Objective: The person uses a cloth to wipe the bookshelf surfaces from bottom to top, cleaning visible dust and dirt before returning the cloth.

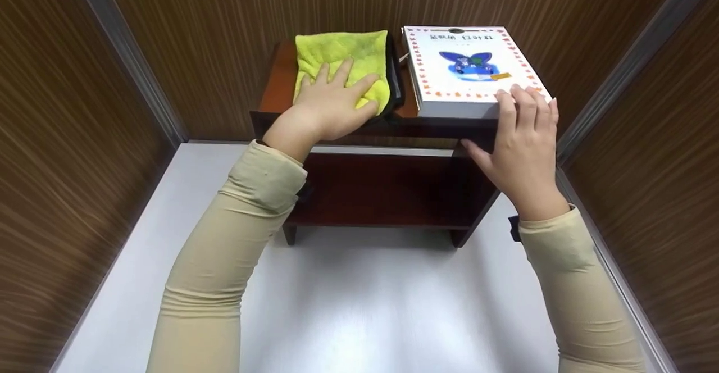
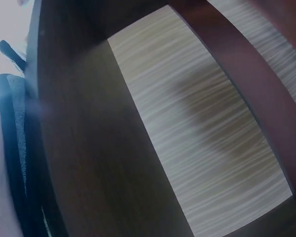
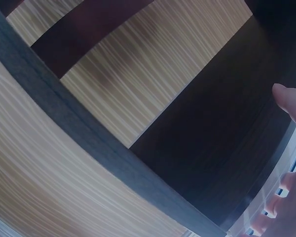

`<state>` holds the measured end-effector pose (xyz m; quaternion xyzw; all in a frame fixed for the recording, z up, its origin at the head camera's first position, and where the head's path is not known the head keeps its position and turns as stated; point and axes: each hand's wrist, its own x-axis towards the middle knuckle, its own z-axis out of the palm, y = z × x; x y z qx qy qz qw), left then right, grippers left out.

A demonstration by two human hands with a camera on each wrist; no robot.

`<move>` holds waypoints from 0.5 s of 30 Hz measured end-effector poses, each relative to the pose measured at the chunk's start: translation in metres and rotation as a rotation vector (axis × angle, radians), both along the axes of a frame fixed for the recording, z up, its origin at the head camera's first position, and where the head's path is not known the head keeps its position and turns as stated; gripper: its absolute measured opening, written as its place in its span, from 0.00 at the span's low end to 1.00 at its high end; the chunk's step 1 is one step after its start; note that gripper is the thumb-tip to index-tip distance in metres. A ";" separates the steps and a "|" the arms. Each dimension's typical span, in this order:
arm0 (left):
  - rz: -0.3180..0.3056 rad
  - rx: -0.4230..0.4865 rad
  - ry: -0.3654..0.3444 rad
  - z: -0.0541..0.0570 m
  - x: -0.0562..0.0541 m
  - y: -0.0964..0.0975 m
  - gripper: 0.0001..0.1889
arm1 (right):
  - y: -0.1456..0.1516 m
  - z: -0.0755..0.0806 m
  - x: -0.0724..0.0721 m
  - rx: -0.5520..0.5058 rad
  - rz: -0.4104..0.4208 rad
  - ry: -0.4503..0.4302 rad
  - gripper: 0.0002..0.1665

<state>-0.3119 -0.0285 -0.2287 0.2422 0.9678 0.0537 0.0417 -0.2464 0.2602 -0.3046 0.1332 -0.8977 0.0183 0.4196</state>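
A yellow-green plush cloth (image 1: 337, 47) lies folded on the left part of a small brown wooden stand (image 1: 281, 81), its dark side showing along the right edge. My left hand (image 1: 326, 103) rests on it with spread, straight fingers. A thick picture book or stack of books (image 1: 460, 41), white with a blue butterfly-like drawing, lies on the right part. My right hand (image 1: 528, 148) touches its near right corner, fingertips over the top and thumb held apart, lower, by the stand's front. The right wrist view shows that thumb (image 3: 288, 101) before the dark front board.
Below the top the stand has a lower shelf (image 1: 371, 187). Wood-grain panels (image 1: 253, 2) close in the back and both sides, with grey metal strips (image 1: 132, 53) at the corners. The floor (image 1: 348, 305) is white and glossy.
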 end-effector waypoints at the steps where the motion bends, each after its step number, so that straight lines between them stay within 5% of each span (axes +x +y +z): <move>1: 0.001 0.001 0.005 -0.001 0.002 0.000 0.31 | 0.000 0.000 0.000 0.006 -0.005 -0.004 0.48; 7: 0.023 0.000 -0.005 0.001 0.006 0.000 0.31 | -0.002 0.001 -0.001 0.009 0.004 -0.011 0.49; 15: 0.027 -0.025 -0.069 0.006 -0.009 0.006 0.32 | 0.000 -0.001 -0.001 -0.004 -0.004 -0.012 0.50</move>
